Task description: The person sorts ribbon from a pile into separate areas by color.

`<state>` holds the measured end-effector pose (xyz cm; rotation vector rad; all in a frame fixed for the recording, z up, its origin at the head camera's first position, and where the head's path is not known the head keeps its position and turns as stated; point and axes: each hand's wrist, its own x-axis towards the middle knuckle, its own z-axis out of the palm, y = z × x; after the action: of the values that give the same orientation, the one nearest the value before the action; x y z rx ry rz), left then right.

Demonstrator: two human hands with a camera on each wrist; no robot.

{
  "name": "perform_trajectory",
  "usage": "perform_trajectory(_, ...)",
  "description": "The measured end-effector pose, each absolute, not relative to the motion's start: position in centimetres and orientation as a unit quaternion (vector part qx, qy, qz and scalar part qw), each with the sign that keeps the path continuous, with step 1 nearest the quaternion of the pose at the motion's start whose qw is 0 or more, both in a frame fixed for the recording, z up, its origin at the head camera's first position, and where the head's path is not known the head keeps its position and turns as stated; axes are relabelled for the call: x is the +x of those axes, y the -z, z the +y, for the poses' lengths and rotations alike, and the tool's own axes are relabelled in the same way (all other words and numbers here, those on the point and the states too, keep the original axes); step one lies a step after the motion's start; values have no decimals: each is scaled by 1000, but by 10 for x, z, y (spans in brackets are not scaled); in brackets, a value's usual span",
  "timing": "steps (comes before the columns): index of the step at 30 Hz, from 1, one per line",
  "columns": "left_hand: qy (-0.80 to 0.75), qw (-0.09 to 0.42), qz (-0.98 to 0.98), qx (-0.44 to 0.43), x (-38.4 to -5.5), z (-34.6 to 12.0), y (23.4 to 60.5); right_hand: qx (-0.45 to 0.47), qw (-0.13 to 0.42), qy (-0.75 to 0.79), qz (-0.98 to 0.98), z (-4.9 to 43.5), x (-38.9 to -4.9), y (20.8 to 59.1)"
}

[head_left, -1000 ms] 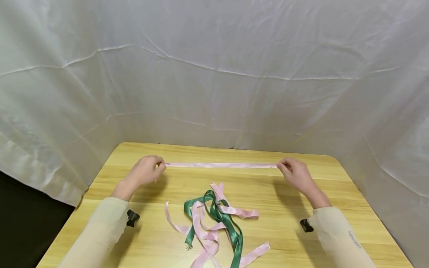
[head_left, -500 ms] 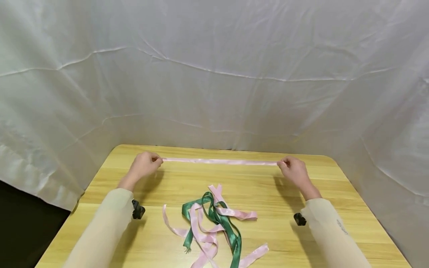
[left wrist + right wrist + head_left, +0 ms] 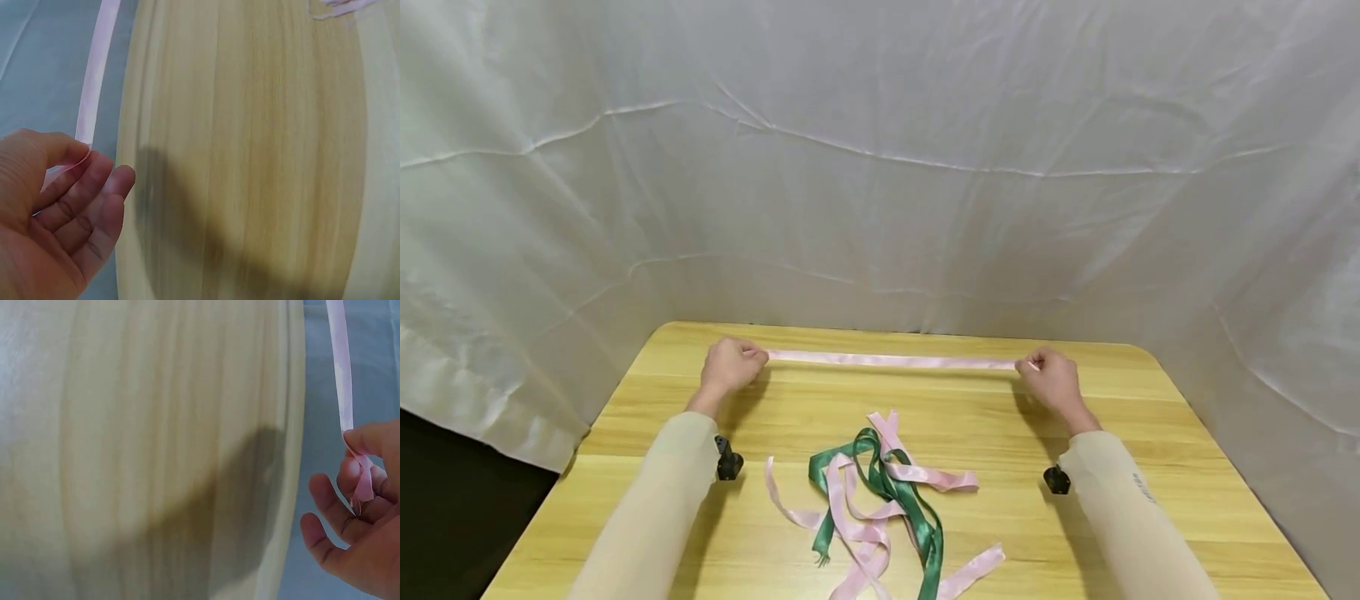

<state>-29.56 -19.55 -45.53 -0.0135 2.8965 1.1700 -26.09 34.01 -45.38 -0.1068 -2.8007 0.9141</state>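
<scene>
A pink satin ribbon point(image 3: 891, 361) is stretched nearly straight between my two hands, above the far part of the wooden table point(image 3: 1000, 517). My left hand point(image 3: 732, 365) pinches one end between thumb and forefinger; in the left wrist view the ribbon point(image 3: 97, 69) runs up from that pinch. At the other end, my right hand point(image 3: 1051, 381) pinches the ribbon too. A short frayed tail point(image 3: 364, 484) hangs inside the right palm in the right wrist view, where the other fingers curve loosely.
Nearer me lies a loose tangle of pink ribbons point(image 3: 934, 477) and a green ribbon point(image 3: 917, 508). A pale cloth curtain point(image 3: 880, 208) hangs behind the table and along both sides. Small black wrist devices point(image 3: 728, 459) sit by the sleeves.
Both hands have moved slightly farther from me, the left more so, with the ribbon still taut between them. The forearms have drawn inward. The tangle on the table is unchanged.
</scene>
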Motion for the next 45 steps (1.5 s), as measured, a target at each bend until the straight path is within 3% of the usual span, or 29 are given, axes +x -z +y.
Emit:
perform_trajectory(8, -367, 48, 929, -10, -295, -194, 459, -48, 85, -307, -947, 337, -260, 461)
perform_trajectory(25, -335, 54, 940, -13, -287, -196, 462, -31, 67, -271, -960, 335, -258, 465)
perform_trajectory(31, -316, 41, 948, -17, -282, -203, 459, -21, 75, -270, -960, 336, -253, 458)
perform_trajectory(39, -323, 12, 946, -15, -279, -215, 455, 17, 125, -231, -965, 334, -244, 442)
perform_trajectory(45, -301, -1, 954, -13, -276, -217, 449, 63, 77, -214, -972, 339, -249, 447)
